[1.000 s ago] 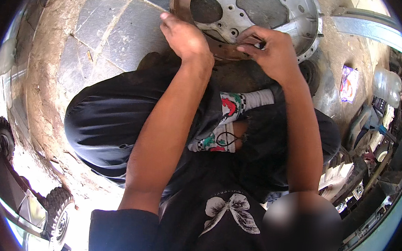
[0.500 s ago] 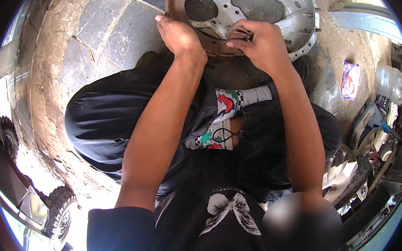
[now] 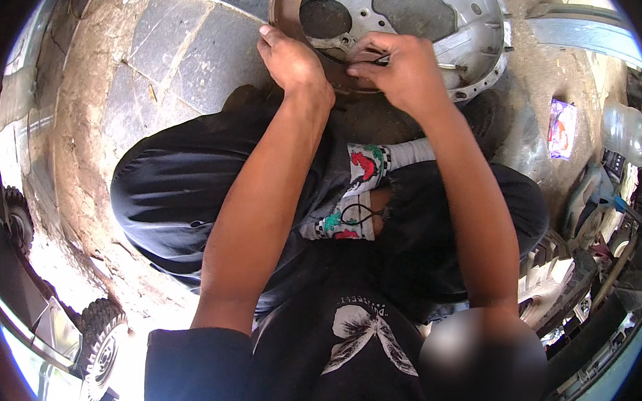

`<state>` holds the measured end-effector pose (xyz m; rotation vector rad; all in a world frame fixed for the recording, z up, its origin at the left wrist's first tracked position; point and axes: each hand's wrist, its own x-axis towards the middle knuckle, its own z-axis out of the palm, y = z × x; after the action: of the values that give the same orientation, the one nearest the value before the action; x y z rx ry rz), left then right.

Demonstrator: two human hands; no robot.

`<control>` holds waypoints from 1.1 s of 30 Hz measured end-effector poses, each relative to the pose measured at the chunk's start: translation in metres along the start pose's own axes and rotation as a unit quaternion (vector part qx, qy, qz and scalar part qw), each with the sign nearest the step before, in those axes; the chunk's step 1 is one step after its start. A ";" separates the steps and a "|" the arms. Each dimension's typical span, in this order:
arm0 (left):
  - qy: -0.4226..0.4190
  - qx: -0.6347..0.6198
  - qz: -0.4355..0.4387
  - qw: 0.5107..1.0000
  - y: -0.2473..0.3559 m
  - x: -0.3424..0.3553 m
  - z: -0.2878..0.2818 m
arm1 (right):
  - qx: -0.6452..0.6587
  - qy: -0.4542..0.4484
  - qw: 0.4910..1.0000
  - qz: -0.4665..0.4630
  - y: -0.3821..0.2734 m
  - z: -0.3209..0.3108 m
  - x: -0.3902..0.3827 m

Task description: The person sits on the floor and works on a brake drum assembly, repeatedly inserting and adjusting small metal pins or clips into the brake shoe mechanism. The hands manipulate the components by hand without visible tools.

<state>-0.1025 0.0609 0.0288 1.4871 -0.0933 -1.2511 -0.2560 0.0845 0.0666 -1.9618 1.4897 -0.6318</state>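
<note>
A large round metal bell housing [image 3: 472,44], grey inside with a brown rim, lies on the ground in front of my crossed legs. My left hand [image 3: 294,63] is against its near-left rim, fingers bent around the outer edge and partly hidden. Over the near part of the housing, my right hand [image 3: 402,69] is closed in a pinch, thumb against the fingers. Something thin and dark shows between those fingers; its kind cannot be made out. A slim pale rod [image 3: 450,66] shows just right of this hand, and I cannot tell whether it is part of what I hold.
Dark paving slabs [image 3: 166,33] and dirt lie to the left. On the right are a purple wrapper [image 3: 561,129], a clear plastic bottle [image 3: 623,134] and a heap of parts. A metal strip [image 3: 581,31] lies at far right. A knobbly-tyred wheel [image 3: 104,349] stands at lower left.
My right hand has shifted slightly left over the housing, still pinched. The left hand stays at the rim, its fingers a little more bent. The whole view has drifted slightly.
</note>
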 end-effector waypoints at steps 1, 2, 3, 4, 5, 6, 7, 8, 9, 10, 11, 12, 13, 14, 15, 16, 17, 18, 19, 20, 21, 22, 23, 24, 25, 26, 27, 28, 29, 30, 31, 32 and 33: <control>-0.007 -0.013 -0.001 1.000 0.000 -0.001 0.000 | 0.009 0.013 1.000 -0.007 0.001 0.004 -0.001; -0.013 -0.026 -0.002 1.000 0.001 -0.001 0.000 | 0.010 0.013 1.000 -0.006 0.003 0.004 -0.002; -0.018 -0.038 0.000 0.999 0.002 0.000 -0.002 | 0.015 0.013 1.000 -0.007 0.004 0.004 -0.002; -0.027 -0.054 -0.002 0.998 -0.001 0.004 -0.003 | 0.020 0.013 1.000 -0.007 0.005 0.005 -0.002; -0.036 -0.069 -0.004 0.997 -0.004 0.009 -0.003 | 0.031 0.016 0.999 0.007 0.007 0.001 -0.002; -0.046 -0.082 -0.008 0.996 -0.005 0.010 -0.004 | 0.042 0.018 0.999 0.024 0.012 -0.005 -0.004; -0.046 -0.083 -0.017 0.995 -0.005 0.012 -0.005 | 0.052 0.021 0.998 0.041 0.016 -0.009 -0.006; -0.046 -0.083 -0.026 0.995 -0.004 0.014 -0.007 | 0.051 0.022 0.997 0.052 0.019 -0.010 -0.008; -0.048 -0.086 -0.036 0.995 -0.001 0.013 -0.005 | 0.046 0.025 0.997 0.063 0.023 -0.014 -0.008; -0.071 -0.109 -0.045 0.991 0.002 0.012 -0.004 | 0.041 0.028 0.996 0.073 0.025 -0.017 -0.008; -0.094 -0.132 -0.054 0.985 0.004 0.010 -0.006 | 0.038 0.033 0.997 0.060 0.027 -0.017 -0.010; -0.116 -0.155 -0.061 0.979 0.010 0.008 -0.007 | 0.039 0.024 0.997 0.067 0.023 -0.016 -0.009; -0.118 -0.146 -0.065 0.980 0.015 0.008 -0.006 | 0.040 0.015 0.996 0.075 0.018 -0.014 -0.008; -0.120 -0.137 -0.069 0.981 0.020 0.007 -0.004 | 0.041 0.006 0.996 0.083 0.013 -0.013 -0.008; -0.119 -0.129 -0.072 0.982 0.023 0.008 -0.005 | 0.044 0.004 0.996 0.076 0.011 -0.011 -0.008; -0.124 -0.142 -0.071 0.980 0.023 0.010 -0.005 | 0.048 0.002 0.996 0.069 0.009 -0.009 -0.007; -0.128 -0.155 -0.070 0.977 0.023 0.013 -0.005 | 0.052 0.000 0.997 0.061 0.008 -0.007 -0.007; -0.134 -0.169 -0.072 0.974 0.024 0.012 -0.003 | 0.047 0.007 0.998 0.052 0.009 -0.007 -0.007; -0.123 -0.161 -0.070 0.977 0.024 0.010 -0.001 | 0.042 0.013 0.998 0.042 0.011 -0.008 -0.008; -0.113 -0.153 -0.069 0.979 0.023 0.008 0.002 | 0.037 0.020 0.999 0.032 0.012 -0.009 -0.008; -0.101 -0.144 -0.067 0.982 0.023 0.005 0.002 | 0.056 0.016 0.998 0.035 0.011 -0.010 -0.008; -0.099 -0.144 -0.071 0.982 0.024 0.004 0.002 | 0.075 0.011 0.996 0.037 0.010 -0.012 -0.008; -0.097 -0.144 -0.075 0.982 0.025 0.003 0.001 | 0.093 0.006 0.995 0.040 0.009 -0.013 -0.008; -0.095 -0.143 -0.079 0.982 0.026 0.000 0.000 | 0.102 0.007 0.994 0.034 0.009 -0.013 -0.008; -0.101 -0.144 -0.088 0.981 0.027 -0.004 -0.001 | 0.110 0.007 0.993 0.028 0.009 -0.013 -0.008; -0.106 -0.144 -0.096 0.979 0.028 -0.007 -0.003 | 0.119 0.008 0.993 0.022 0.009 -0.013 -0.008; -0.113 -0.145 -0.102 0.978 0.031 -0.009 -0.003 | 0.099 0.006 0.995 0.016 0.010 -0.013 -0.008; -0.113 -0.149 -0.110 0.976 0.028 -0.004 -0.005 | 0.080 0.004 0.997 0.010 0.012 -0.012 -0.008; -0.113 -0.153 -0.118 0.975 0.021 0.005 -0.008 | 0.060 0.003 0.998 0.004 0.014 -0.010 -0.009; -0.114 -0.157 -0.126 0.973 0.020 0.008 -0.009 | 0.064 0.001 0.998 0.012 0.015 -0.008 -0.009; -0.088 -0.135 -0.116 0.980 0.017 0.009 -0.008 | 0.069 0.000 0.997 0.020 0.015 -0.006 -0.009; -0.061 -0.113 -0.106 0.986 0.014 0.009 -0.006 | 0.073 -0.002 0.997 0.027 0.015 -0.003 -0.009; -0.035 -0.091 -0.096 0.991 0.013 0.008 -0.003 | 0.060 0.005 0.998 0.024 0.014 -0.002 -0.010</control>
<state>-0.0896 0.0534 0.0327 1.3174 0.1168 -1.4269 -0.2691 0.0914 0.0579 -1.8295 1.4642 -0.6953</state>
